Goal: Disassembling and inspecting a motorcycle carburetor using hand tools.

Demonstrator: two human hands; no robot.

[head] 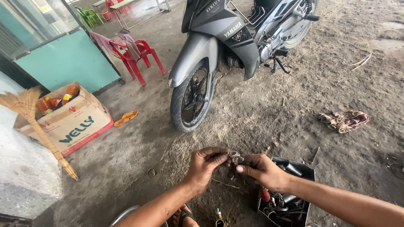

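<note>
Two hands, left hand [205, 166] and right hand [261, 170], meet at one small metal part [234, 156] in the lower centre; one grey motorbike [235, 46] at top, one red chair [135, 52] and one cardboard box [71, 120] on the left, one broom [35, 126], one rag [344, 120] on the right, one black toolbox [290, 191]

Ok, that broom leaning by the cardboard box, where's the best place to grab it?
Probably the broom is best gripped mid-handle, coming from the open floor side on its right. The handle slants bare down to the ground, while the straw head fans out at the top against the cardboard box.
</note>
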